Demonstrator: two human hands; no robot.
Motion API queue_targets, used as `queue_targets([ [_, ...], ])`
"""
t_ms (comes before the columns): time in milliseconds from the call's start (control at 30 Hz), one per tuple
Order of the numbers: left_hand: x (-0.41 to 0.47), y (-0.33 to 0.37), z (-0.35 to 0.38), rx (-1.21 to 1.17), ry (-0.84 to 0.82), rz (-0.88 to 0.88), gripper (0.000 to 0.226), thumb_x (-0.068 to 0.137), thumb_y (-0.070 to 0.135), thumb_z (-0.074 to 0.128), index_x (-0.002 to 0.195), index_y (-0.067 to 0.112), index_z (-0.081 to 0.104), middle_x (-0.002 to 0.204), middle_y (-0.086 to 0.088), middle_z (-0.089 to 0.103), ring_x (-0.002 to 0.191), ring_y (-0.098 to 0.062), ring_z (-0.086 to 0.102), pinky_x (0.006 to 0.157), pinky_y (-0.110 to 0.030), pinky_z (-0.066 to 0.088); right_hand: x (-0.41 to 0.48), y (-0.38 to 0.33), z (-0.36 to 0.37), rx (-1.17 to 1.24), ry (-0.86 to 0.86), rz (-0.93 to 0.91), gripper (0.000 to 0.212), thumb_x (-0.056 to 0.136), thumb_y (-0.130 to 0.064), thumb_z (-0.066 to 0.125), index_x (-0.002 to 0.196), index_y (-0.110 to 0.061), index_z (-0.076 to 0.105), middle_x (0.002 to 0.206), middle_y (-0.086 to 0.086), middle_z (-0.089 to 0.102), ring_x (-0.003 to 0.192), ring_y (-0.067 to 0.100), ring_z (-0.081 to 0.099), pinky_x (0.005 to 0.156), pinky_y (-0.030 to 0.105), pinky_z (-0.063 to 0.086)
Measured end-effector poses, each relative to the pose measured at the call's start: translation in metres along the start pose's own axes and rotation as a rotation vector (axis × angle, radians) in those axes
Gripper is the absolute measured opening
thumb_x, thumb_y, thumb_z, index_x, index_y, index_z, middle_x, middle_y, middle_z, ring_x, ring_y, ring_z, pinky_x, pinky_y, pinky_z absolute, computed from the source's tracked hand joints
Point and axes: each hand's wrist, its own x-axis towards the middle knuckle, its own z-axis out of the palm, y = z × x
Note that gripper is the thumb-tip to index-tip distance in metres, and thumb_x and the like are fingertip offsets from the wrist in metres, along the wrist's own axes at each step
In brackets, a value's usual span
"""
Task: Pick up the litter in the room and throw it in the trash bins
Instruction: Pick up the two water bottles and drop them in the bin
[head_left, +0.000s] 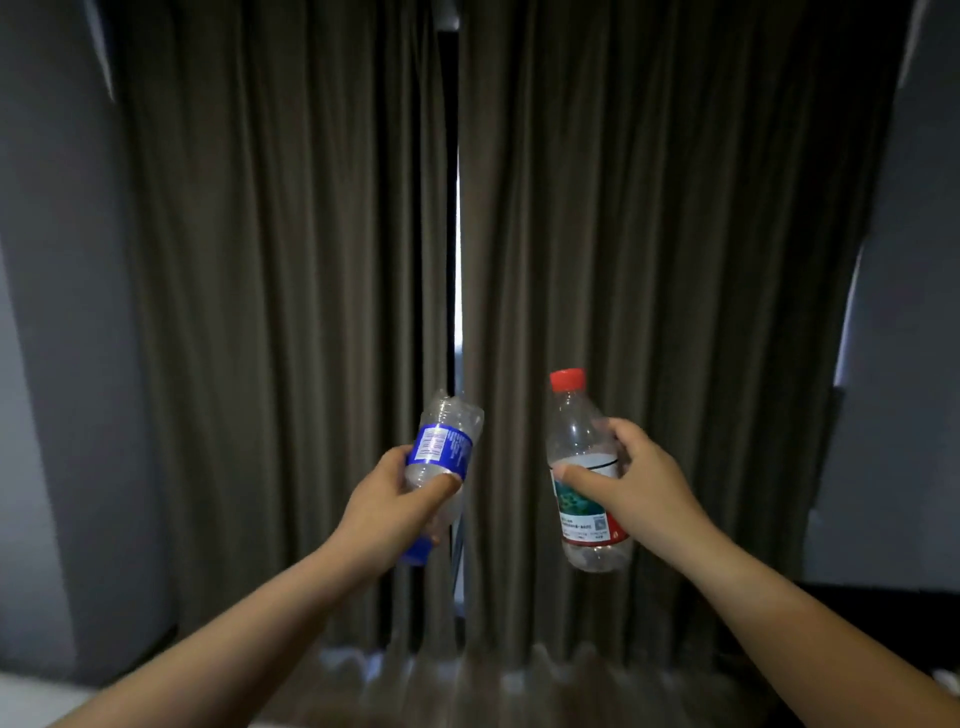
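The left hand (389, 506), at about 7 o'clock from the picture's middle, has its fingers and thumb curled round a clear crumpled plastic bottle with a blue label (441, 441); the bottle is held upside down, its base pointing to 1 o'clock and its blue cap (415, 555) showing below the palm at 7 o'clock. The right hand (641, 491), at about 5 o'clock, grips a clear plastic bottle with a white, green and red label (574, 431) round its middle, thumb across the front and fingers wrapped behind; it stands nearly upright, its red screw cap (567, 379) toward 12 o'clock. The two bottles are near each other but apart. Behind them hang dark grey-brown pleated curtains (260, 312), parted by a narrow bright gap (457, 260) at 12 o'clock; grey walls (52, 364) flank them at 9 and 3 o'clock; at 6 o'clock lies a blurred floor (519, 691), possibly wood.
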Motion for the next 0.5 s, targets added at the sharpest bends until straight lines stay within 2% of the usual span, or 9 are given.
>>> queue_targets([
  [133,-0.003,0.092,0.005,-0.106,-0.031,0.142,0.035,0.068,0.033,0.073,0.099,0.033,0.056,0.083,0.001,0.069,0.056,-0.014,0.064,0.051,-0.031,0.056,0.006,-0.081,-0.066,-0.012,0.102,-0.111,0.042,0.068,-0.034,0.081,0.099,-0.041,0.053,0.099,-0.014,0.067,0.089,0.004,0.066,0.079,0.031,0.057],
  [200,-0.011,0.121,0.007,-0.168,-0.047,0.21,0.039,0.073,0.026,0.074,0.108,0.024,0.058,0.082,-0.002,0.07,0.056,-0.016,0.063,0.054,-0.035,0.055,-0.003,-0.107,-0.09,0.003,0.145,-0.139,0.047,0.066,-0.037,0.08,0.105,-0.04,0.054,0.103,-0.012,0.067,0.093,0.007,0.066,0.083,0.035,0.057],
  [267,-0.02,0.144,0.009,-0.209,-0.065,0.27,0.045,0.067,0.032,0.071,0.11,0.023,0.057,0.086,-0.006,0.07,0.062,-0.019,0.064,0.059,-0.04,0.056,-0.016,-0.127,-0.108,0.014,0.181,-0.157,0.056,0.066,-0.038,0.08,0.115,-0.033,0.054,0.108,-0.011,0.067,0.096,0.008,0.067,0.085,0.036,0.057],
  [367,-0.034,0.166,0.012,-0.284,-0.146,0.331,0.045,0.069,0.03,0.072,0.111,0.022,0.058,0.092,-0.009,0.07,0.066,-0.016,0.065,0.059,-0.035,0.056,-0.044,-0.154,-0.126,0.031,0.23,-0.186,0.059,0.067,-0.037,0.081,0.119,-0.027,0.055,0.109,-0.007,0.069,0.096,0.009,0.068,0.082,0.033,0.056],
  [433,-0.042,0.175,0.014,-0.346,-0.223,0.352,0.043,0.075,0.023,0.075,0.114,0.017,0.057,0.092,-0.009,0.07,0.063,-0.012,0.065,0.053,-0.028,0.055,-0.068,-0.171,-0.131,0.045,0.258,-0.201,0.062,0.06,-0.043,0.08,0.115,-0.027,0.057,0.106,-0.006,0.071,0.093,0.008,0.07,0.075,0.026,0.056],
  [500,-0.051,0.183,0.014,-0.395,-0.305,0.376,0.046,0.073,0.025,0.074,0.115,0.018,0.056,0.094,-0.01,0.07,0.065,-0.014,0.066,0.054,-0.029,0.055,-0.092,-0.186,-0.134,0.049,0.305,-0.205,0.071,0.051,-0.051,0.077,0.115,-0.026,0.057,0.103,-0.005,0.072,0.089,0.007,0.071,0.066,0.018,0.055],
])
